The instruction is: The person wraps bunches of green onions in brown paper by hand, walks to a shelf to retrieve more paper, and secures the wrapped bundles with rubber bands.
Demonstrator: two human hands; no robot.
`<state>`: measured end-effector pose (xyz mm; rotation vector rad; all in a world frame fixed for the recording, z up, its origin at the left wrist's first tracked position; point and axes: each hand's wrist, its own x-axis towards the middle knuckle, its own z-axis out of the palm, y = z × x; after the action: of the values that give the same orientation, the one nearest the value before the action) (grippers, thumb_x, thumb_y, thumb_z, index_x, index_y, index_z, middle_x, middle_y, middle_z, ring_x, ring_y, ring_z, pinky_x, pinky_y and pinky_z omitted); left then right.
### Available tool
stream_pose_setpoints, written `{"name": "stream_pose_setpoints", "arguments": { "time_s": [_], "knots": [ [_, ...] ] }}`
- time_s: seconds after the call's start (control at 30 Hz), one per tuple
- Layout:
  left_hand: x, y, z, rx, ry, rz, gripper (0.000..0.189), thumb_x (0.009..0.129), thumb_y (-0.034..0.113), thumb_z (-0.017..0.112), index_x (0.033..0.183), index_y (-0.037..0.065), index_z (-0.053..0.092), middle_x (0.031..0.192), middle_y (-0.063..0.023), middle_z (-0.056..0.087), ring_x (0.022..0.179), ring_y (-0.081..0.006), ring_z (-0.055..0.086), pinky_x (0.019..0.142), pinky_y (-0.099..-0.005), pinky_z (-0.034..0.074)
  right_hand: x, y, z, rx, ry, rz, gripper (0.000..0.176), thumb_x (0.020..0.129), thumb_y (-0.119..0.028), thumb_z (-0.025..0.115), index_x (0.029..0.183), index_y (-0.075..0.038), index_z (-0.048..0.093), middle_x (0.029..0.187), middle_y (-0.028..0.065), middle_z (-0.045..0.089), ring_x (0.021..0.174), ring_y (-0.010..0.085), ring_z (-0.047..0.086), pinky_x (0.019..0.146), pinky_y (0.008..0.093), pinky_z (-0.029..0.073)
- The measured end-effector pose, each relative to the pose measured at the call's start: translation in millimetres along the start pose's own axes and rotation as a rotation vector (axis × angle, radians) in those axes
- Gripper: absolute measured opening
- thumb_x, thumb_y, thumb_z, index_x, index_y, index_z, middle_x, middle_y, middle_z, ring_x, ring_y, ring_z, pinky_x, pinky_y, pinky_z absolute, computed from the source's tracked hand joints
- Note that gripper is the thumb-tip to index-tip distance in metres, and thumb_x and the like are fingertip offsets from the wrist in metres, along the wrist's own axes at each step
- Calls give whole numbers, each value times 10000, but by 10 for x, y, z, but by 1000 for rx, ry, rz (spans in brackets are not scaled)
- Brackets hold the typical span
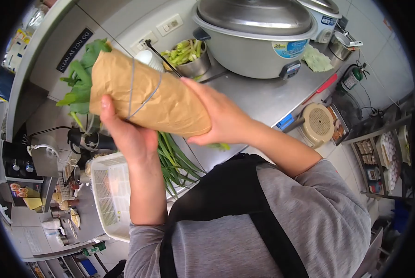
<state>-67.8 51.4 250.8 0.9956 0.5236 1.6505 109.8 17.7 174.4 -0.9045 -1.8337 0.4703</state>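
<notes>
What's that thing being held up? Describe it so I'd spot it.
Find the big steel rice cooker on the counter. In front of it, the left hand and right hand hold a brown paper bundle. Unlike the loose green onions below, it is wrapped, rubber-banded, with leafy greens poking out.

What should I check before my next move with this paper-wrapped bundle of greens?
1. Left hand grips the bundle from below: ok.
2. Right hand wraps the narrow end: ok.
3. Bands sit around the paper: ok, both in place.
4. Leaves stick out of the open end, none dropping: ok.
5. Free spot on the counter under the bundle: cannot tell; stalks and a basket lie below it.
6. Bundle is clear of the cooker: ok.
</notes>
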Motion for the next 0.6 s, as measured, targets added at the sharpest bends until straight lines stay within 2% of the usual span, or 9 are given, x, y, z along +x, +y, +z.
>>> {"name": "stream_pose_setpoints", "arguments": {
  "time_s": [0.13,0.2,0.27,0.3,0.37,0.4,0.47,0.5,0.6],
  "knots": [
    [-69,-595,136,14,-65,-202,659,1017,557,451,1481,93,391,1464,-106,499,1362,-273,475,1142,-473,371,-255,121,-592,-56,-92,181,1075,619,-236,876,1514,-45,311,1430,197,489,1318,340,506,1095,407,409],
    [-38,-990,-21,184,-361,-305,714,1027,579,415,1529,80,327,1538,-97,416,1424,-287,390,1166,-460,330,-427,245,-874,5,-108,326,1061,628,-229,866,1516,-53,312,1425,187,496,1320,311,511,1095,391,405],
    [-67,-1406,-228,465,-451,-256,706,997,470,579,1478,-9,381,1496,-145,449,1387,-301,429,1157,-422,329,-591,392,-1085,31,-139,426,1057,631,-227,864,1518,-63,312,1421,183,502,1315,298,519,1093,386,405],
    [-92,-1609,-377,461,-427,-260,706,997,470,579,1478,-9,381,1496,-145,449,1387,-301,429,1157,-422,329,-673,491,-1149,-15,-136,541,1051,635,-221,856,1521,-73,311,1419,190,506,1296,308,536,1084,389,415],
    [-173,-1934,-666,1090,-599,-273,753,911,436,702,1483,39,413,1527,-178,404,1420,-342,380,1151,-466,322,-786,703,-1168,-60,-152,654,1045,638,-216,849,1523,-83,310,1417,198,511,1277,317,553,1076,392,424],
    [-282,-2000,-710,1090,-580,-285,753,911,436,702,1483,39,413,1527,-178,404,1420,-342,380,1151,-466,322,-840,823,-1144,-207,-159,739,1037,649,-235,841,1527,-101,306,1397,201,526,1251,323,571,1059,422,435],
    [-588,-2150,-787,1524,-766,-270,776,820,412,776,1472,130,464,1540,-196,382,1434,-366,356,1137,-520,312,-878,986,-1052,-350,-187,820,1029,660,-254,833,1531,-119,302,1378,205,542,1225,328,589,1042,452,445],
    [-745,-2293,-895,1578,-784,-69,683,805,372,781,1420,211,532,1491,-153,441,1396,-330,403,1096,-544,330,-853,1029,-958,-547,-240,850,1010,678,-282,817,1534,-137,300,1362,210,549,1211,346,592,1022,490,446],
    [-938,-2495,-1157,1582,-824,97,496,837,313,738,1304,203,614,1353,-86,545,1297,-296,488,1014,-475,414,-895,1327,-710,-845,-331,880,984,705,-329,791,1541,-174,294,1328,209,565,1186,377,599,988,551,443]
  ]
}}
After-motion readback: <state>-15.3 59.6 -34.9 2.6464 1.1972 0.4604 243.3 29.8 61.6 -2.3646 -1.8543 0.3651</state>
